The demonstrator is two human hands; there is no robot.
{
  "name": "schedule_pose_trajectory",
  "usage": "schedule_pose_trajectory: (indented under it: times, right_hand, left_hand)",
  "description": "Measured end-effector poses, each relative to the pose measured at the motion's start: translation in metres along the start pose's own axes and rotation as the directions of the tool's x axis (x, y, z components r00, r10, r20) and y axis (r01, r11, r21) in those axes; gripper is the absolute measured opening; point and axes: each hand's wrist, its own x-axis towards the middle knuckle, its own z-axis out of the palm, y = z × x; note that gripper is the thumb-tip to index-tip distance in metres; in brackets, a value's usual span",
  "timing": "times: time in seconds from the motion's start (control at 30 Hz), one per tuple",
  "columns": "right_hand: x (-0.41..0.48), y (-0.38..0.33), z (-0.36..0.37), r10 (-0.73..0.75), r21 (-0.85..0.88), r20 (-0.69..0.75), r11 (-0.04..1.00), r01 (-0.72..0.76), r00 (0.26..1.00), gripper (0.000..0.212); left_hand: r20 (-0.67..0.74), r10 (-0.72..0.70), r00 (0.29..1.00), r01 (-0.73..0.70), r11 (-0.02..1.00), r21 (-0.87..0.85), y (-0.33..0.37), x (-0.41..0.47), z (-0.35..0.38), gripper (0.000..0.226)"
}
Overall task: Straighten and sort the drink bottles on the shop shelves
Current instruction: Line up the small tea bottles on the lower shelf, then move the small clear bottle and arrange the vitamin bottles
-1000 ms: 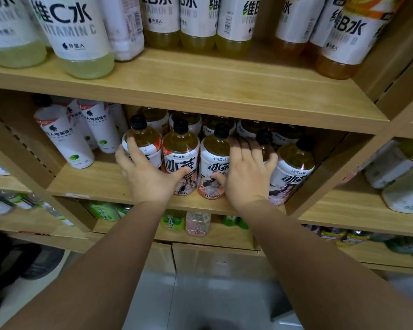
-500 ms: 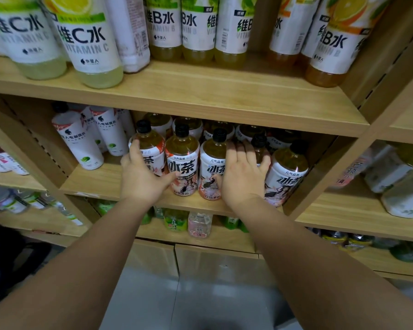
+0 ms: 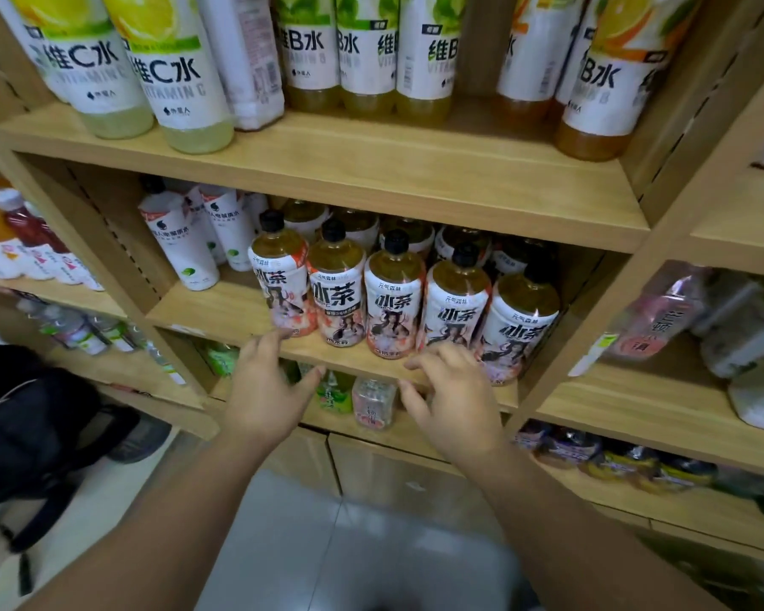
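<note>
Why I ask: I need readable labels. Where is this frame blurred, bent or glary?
Head view: the front-row tea bottles read sharp; the left hand and right hand look slightly smeared; the wide-angle lens bows the upper shelf board; the plastic packs at far right and the floor are soft; no strong glare.

A single head-worn wide-angle camera looks forward and down, close to the wooden shelf unit (image 3: 371,178). The floor (image 3: 327,544) fills the lower centre of the frame.
</note>
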Motion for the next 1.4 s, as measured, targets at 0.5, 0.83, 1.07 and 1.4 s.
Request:
schedule_pose_trajectory:
  times: [0.5,0.83,1.07,1.4]
  right_hand:
    - [-0.047,0.091,0.118,0.345,0.12,0.49,0.883,-0.453,0.801,0.05]
    - [-0.017,0.096,0.188,0.445,0.151,0.504,0.799,-0.582,0.74,0.072]
    - [0.011,0.089,0.227,0.39,0.184,0.469,0.834,-0.52,0.792,0.021]
    - [0.011,0.092,0.248,0.461,0.277,0.371,0.774,-0.57,0.806,0.033]
  left_hand:
    - [0.364,-0.023,0.931,0.012,0.999,0.033,-0.085,-0.02,0.15,0.071]
    - [0.385,0.154,0.91,-0.119,0.986,-0.113,-0.105,0.023,0.21,0.075]
    - [0.43,0.15,0.89,-0.115,0.988,-0.105,-0.12,0.052,0.232,0.047]
    - [0.37,0.224,0.901,-0.22,0.974,-0.054,-0.139,0.054,0.236,0.057]
